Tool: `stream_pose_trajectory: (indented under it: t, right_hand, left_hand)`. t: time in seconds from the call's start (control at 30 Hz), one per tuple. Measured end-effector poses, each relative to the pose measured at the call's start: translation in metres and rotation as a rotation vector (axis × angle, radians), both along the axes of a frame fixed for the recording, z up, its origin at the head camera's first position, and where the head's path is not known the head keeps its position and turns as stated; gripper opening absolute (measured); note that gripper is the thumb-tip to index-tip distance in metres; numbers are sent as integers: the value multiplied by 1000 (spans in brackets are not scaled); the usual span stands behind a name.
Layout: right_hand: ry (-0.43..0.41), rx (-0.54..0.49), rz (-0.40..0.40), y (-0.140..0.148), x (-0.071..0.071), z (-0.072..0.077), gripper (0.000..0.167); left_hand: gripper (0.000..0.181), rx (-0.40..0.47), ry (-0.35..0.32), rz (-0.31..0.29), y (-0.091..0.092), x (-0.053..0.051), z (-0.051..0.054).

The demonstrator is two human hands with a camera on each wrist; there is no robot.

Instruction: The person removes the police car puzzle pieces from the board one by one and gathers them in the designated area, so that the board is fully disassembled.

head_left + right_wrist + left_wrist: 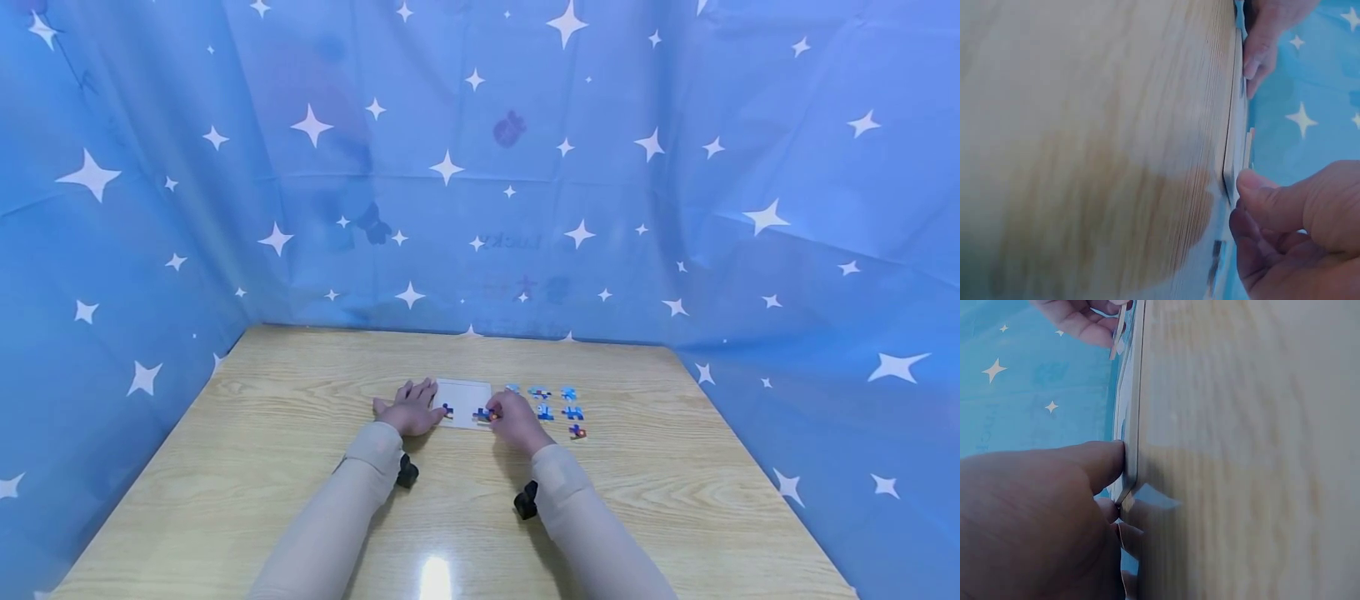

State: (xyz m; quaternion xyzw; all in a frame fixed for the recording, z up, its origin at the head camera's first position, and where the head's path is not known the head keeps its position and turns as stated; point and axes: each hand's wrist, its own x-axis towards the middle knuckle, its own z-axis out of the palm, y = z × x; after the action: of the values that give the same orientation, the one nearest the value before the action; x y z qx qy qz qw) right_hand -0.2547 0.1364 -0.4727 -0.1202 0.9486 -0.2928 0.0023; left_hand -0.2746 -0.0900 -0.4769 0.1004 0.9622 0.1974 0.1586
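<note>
A white puzzle tray (463,393) lies flat on the table between the two hands. My left hand (408,408) rests at its left side with fingers spread, and the thumb touches the tray's edge in the left wrist view. One small jigsaw piece (447,411) sits in the tray beside that thumb. At the tray's right side, my right hand (516,419) pinches a jigsaw piece (1118,337) between thumb and fingers. That piece is tilted up from the tray, and the fingers partly cover it.
Several loose blue jigsaw pieces (573,413) lie on the wooden table (645,467) to the right of the tray. Another piece with red and orange (577,432) is nearest the front. A blue star-patterned curtain (480,192) hangs behind the table and at both sides.
</note>
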Motion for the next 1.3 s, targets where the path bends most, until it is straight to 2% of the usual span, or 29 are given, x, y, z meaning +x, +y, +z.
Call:
stream_pose_trajectory:
  t: [0.4, 0.63, 0.87, 1.0, 1.03, 1.17, 1.2, 1.3]
  right_hand:
    - [30, -10, 6, 18, 9, 1, 19]
    - [-15, -42, 22, 27, 13, 2, 18]
    - [-29, -15, -30, 38, 17, 0, 22]
    - [-44, 7, -65, 47, 19, 0, 20]
    - [-46, 6, -69, 49, 20, 0, 20]
    - [-59, -2, -78, 56, 22, 2, 20]
    - [-65, -4, -81, 58, 22, 2, 20]
    - [-58, 15, -80, 64, 24, 3, 19]
  left_hand:
    - [67, 9, 23, -18, -2, 0, -3]
    - [68, 0, 11, -29, -3, 1, -2]
    - [68, 2, -14, -24, -3, -1, -2]
    - [68, 4, 0, -27, -3, -1, -2]
    - [69, 12, 6, -31, -4, -3, -5]
    - [68, 18, 15, -30, -3, -2, -2]
    - [69, 23, 23, -32, -4, -5, -7]
    - [68, 19, 12, -24, -2, -4, -3]
